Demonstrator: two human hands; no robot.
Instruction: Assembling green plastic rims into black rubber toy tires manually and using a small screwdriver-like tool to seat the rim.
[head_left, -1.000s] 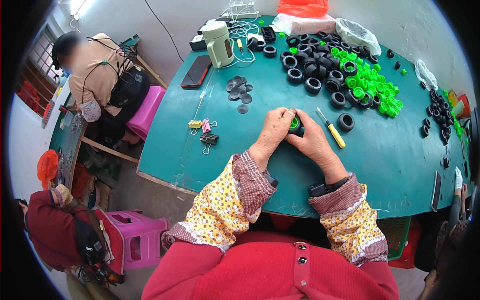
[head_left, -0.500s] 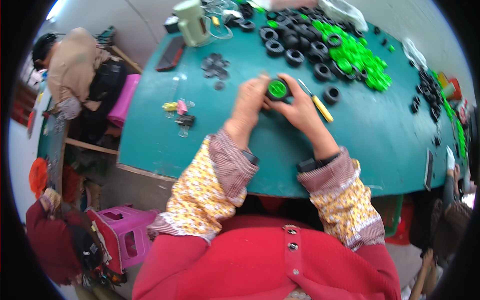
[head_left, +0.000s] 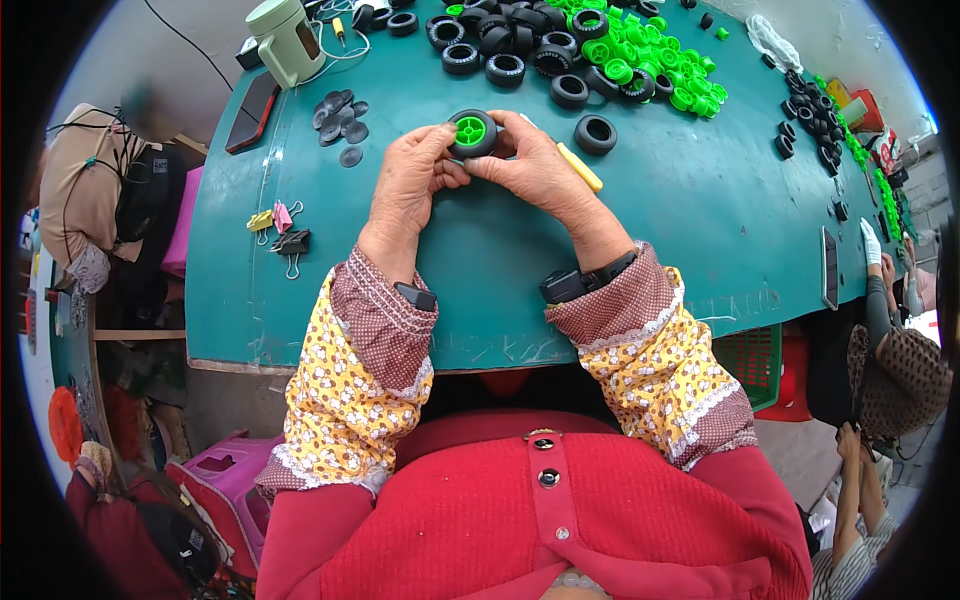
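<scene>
Between my two hands, just above the green table, is a small toy wheel [head_left: 471, 131]: a black rubber tyre around a bright green spoked hub. My left hand [head_left: 415, 170] pinches its left edge with thumb and fingers. On the opposite edge, my right hand [head_left: 540, 165] grips the tyre, its thumb along the lower rim. A yellow-handled tool [head_left: 580, 168] lies just beyond my right hand, partly hidden by it. To its right a loose black tyre [head_left: 595, 134] rests on the table.
Black tyres [head_left: 505, 69] and green hubs [head_left: 640, 50] are heaped at the back. Dark discs [head_left: 340, 120], binder clips [head_left: 288, 238], a red-edged phone [head_left: 253, 110] and a pale green mug [head_left: 285, 45] sit to the left. Another phone [head_left: 830, 265] lies near the right edge, by a co-worker's gloved hand [head_left: 871, 243].
The view has shifted, so the table things appear farther left and higher. Both hands still hold the wheel.
</scene>
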